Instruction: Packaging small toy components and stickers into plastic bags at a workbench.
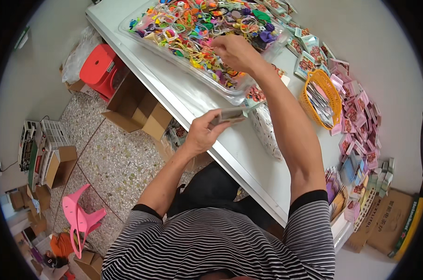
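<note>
My left hand (202,132) is closed round a small flat box (233,114), greyish on the side I see, held over the table's front edge. My right hand (235,52) reaches into a clear plastic tray (188,70) heaped with small colourful plastic trinkets (183,28). Its fingers are pinched together at the surface of the heap, and what they hold, if anything, cannot be made out. Just beyond the held box lies a clear bag of white packets (266,128), partly behind my right forearm. Printed cards or boxes (256,94) lie between bag and tray.
On the right of the white table (249,144) stands a yellow plastic basket (336,100) of slim packets, beside piles of pink boxes (358,109) and pale blue boxes (306,63). Open cartons (137,107), a red stool (97,65) and a pink chair (78,217) stand on the floor at left.
</note>
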Available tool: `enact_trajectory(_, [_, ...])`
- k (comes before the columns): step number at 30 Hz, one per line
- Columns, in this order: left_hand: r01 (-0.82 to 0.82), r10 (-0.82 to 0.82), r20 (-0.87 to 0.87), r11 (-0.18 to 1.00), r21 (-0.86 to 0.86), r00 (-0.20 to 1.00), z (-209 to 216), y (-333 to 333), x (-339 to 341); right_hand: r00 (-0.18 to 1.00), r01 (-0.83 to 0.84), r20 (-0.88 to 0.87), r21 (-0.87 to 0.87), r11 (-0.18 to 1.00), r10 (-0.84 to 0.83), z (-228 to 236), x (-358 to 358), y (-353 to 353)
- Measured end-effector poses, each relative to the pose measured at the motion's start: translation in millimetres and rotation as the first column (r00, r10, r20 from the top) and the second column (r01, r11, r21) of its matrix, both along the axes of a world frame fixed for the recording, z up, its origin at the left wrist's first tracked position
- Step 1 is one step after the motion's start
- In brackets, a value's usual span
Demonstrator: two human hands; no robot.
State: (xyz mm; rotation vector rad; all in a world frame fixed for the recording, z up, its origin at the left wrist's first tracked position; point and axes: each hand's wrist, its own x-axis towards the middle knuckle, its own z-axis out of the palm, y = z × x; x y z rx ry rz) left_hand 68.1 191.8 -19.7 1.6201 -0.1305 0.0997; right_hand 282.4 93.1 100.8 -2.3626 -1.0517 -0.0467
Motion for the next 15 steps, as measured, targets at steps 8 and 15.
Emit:
enact_trajectory(8, [0.000,0.000,0.005,1.000,0.009,1.000,5.9,2.4,2.5,1.000,-0.027,-0.010,-0.221,0.975,0.026,-30.4,35.1,31.6])
enact_trajectory(15, [0.027,-0.027,0.017,1.000,0.010,0.999,1.2,6.4,4.0,0.941,0.071,-0.336,0.098,0.993,-0.034,16.7,13.2,-12.1])
